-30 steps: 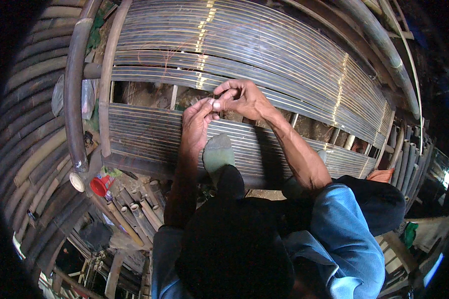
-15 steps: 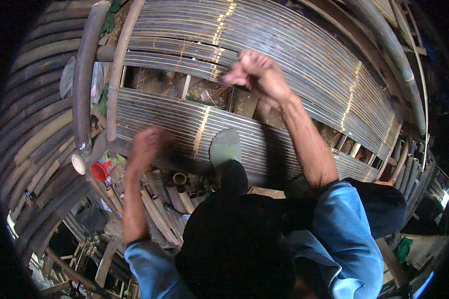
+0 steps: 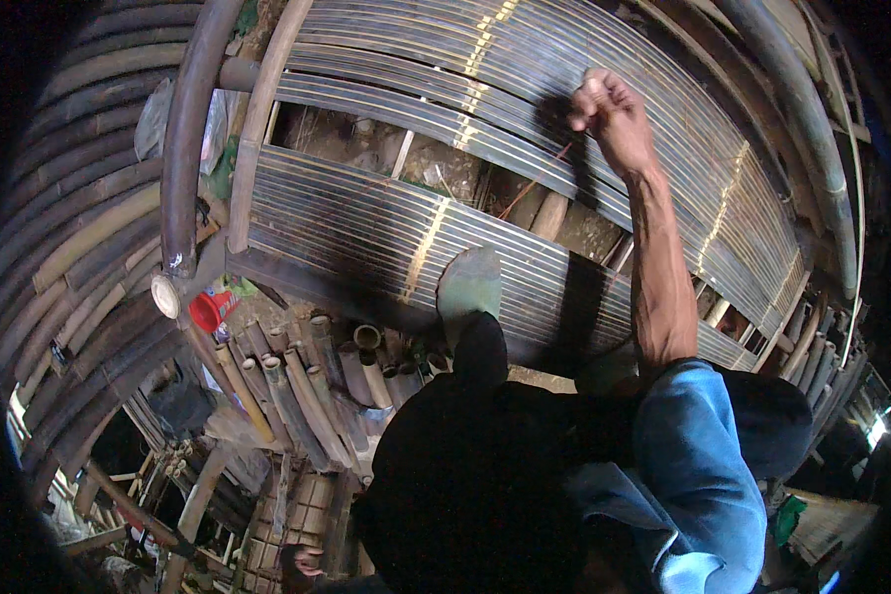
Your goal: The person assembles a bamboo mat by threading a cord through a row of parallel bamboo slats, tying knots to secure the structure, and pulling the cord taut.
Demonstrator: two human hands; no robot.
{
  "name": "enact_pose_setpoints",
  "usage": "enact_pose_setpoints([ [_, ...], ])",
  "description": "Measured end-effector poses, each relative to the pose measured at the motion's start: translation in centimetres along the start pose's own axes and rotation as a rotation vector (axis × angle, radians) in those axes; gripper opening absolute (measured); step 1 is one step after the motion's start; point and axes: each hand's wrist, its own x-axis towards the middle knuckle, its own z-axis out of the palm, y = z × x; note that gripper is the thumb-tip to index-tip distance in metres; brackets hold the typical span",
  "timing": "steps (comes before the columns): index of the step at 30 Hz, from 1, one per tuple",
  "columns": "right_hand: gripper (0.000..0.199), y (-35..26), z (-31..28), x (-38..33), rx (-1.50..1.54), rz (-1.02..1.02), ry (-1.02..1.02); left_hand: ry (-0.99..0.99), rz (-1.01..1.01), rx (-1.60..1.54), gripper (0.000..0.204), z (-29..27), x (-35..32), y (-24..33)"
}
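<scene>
My right hand (image 3: 609, 109) is raised over the far section of dark slats (image 3: 554, 79), its fingers curled in. From just below those fingers a thin reddish strand (image 3: 537, 186) slants down over the gap to the near section of slats (image 3: 346, 218). The hand seems closed on its upper end. Pale yellow marks cross the slats in uneven rows. Low by the picture's bottom edge, part of my left hand (image 3: 308, 562) shows beside my dark clothing; most of its fingers are in shadow. A foot in a greenish sandal (image 3: 469, 282) rests on the near slats.
A thick pole (image 3: 190, 139) and a thinner one (image 3: 267, 119) border the slats at left. Cut bamboo tubes (image 3: 312, 396) stand in a cluster below, near a red container (image 3: 211, 311). Stacked poles (image 3: 89, 198) fill the left side; a long pole (image 3: 797, 119) curves along the right.
My right hand has moved right and slightly away, over the far slats. My left hand has dropped from the near slats to the bottom edge. The view has shifted slightly.
</scene>
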Motion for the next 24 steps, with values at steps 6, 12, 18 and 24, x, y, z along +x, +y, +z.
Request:
enact_pose_setpoints([
  [6, 0.021, 0.9, 11.2, -2.8, -0.537, -0.109, -0.382, 0.214, 0.49, -0.577, 0.021, 0.7, -3.4, 29.5],
  [12, 0.02, 0.8, 16.9, -5.2, -0.512, -0.264, -0.521, 0.521, 1.293, -0.318, 0.02, -3.8, -9.9, 48.3],
  [18, 0.016, 1.0, 17.3, -4.9, -0.484, -0.248, -0.465, -0.437, 0.508, -1.185, 0.023, -3.6, -11.5, 51.8],
  [24, 0.016, 2.8, 18.9, -4.5, -0.487, -0.261, -0.509, -0.177, 0.826, -0.976, 0.025, -4.0, -10.1, 49.6],
])
